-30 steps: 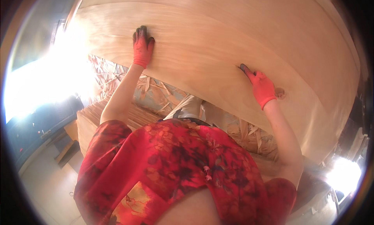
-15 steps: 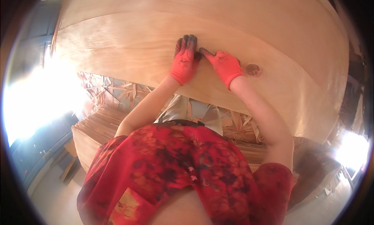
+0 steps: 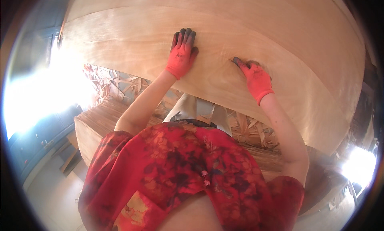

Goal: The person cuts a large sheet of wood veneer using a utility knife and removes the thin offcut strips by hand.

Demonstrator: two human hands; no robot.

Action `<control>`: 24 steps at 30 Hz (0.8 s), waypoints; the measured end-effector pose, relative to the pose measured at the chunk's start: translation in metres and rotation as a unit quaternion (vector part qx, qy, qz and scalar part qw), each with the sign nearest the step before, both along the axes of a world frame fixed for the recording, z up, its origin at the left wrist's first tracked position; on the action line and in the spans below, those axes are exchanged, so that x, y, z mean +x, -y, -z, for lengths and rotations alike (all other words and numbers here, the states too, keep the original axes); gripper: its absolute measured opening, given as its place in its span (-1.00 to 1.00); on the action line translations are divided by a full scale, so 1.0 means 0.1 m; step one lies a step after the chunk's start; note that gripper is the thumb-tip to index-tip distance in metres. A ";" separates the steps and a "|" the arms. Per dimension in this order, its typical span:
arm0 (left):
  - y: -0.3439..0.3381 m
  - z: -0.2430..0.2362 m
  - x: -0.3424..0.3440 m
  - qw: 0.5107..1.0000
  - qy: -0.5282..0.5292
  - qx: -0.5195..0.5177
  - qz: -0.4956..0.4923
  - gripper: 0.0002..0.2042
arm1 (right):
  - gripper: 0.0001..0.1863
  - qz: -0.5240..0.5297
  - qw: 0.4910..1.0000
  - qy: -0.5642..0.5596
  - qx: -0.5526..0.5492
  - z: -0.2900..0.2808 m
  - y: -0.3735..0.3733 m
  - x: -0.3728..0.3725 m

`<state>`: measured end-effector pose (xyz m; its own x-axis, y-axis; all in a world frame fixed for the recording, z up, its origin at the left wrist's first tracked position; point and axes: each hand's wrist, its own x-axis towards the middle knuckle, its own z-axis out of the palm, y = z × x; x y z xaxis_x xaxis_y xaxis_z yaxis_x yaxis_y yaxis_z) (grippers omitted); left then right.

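Note:
A broad pale wood veneer sheet with visible grain spreads out before me. My left hand, in a red glove with dark fingertips, lies flat on it, fingers stretched out and the thumb apart. To the right, my right hand, gloved the same way, rests on the sheet with its index finger and thumb pressed together. A tiny thin brown sliver seems to stick out at its fingertips, too small to name. The curled fingers partly cover a dark knot in the wood.
Behind the sheet's near edge sits a stack of thin wood sheets. Torn veneer strips litter the ground around my legs. A blue structure stands at the left, and strong light glares from both sides.
My hands have moved apart: the left slightly left and away, the right to the right and toward me, over the knot. The right index finger was pointing and is now pinched with the thumb.

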<state>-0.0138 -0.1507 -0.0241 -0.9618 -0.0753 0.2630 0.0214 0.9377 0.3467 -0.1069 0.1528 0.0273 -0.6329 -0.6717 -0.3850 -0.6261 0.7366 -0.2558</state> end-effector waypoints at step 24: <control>-0.97 0.00 -0.27 0.996 0.012 0.005 0.092 -0.45 | -0.47 -0.050 0.996 0.067 -0.006 -0.16 -0.43 -0.41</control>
